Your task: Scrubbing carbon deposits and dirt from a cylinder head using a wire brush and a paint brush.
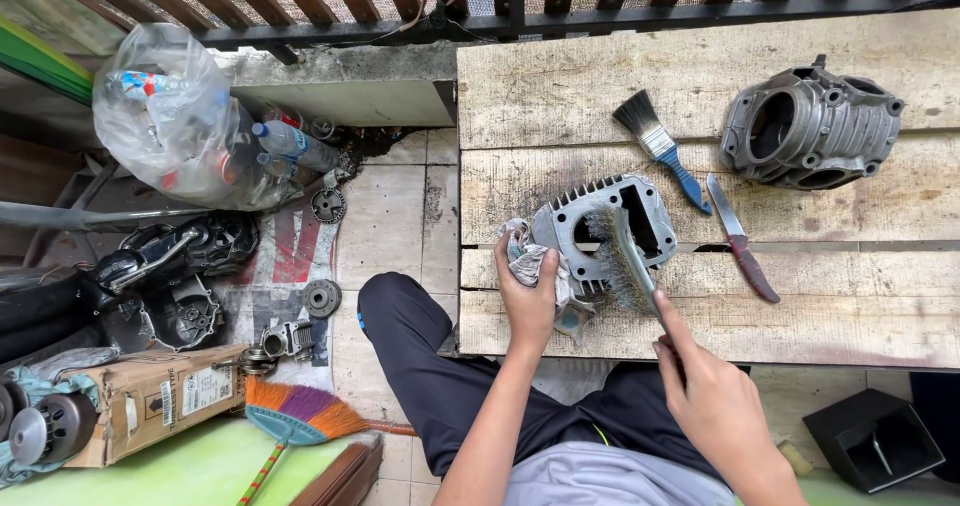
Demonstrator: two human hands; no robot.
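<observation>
A finned grey metal cylinder block [585, 221] lies on the wooden plank table [600, 86]. My left hand [528, 291] presses a crumpled rag [528, 258] against the block's left side. My right hand [705, 391] grips the handle of a wire brush [622, 258], index finger stretched along it, with the bristles resting on the block's near edge. A blue-handled paintbrush [660, 146] and a knife with a reddish handle [742, 241] lie just right of the block.
A second grey engine casting [808, 126] sits at the table's far right. On the floor to the left are a bag of plastic bottles [185, 116], dark engine parts [170, 276], a cardboard box [150, 401] and a colourful broom [295, 416]. A black box [872, 441] sits at lower right.
</observation>
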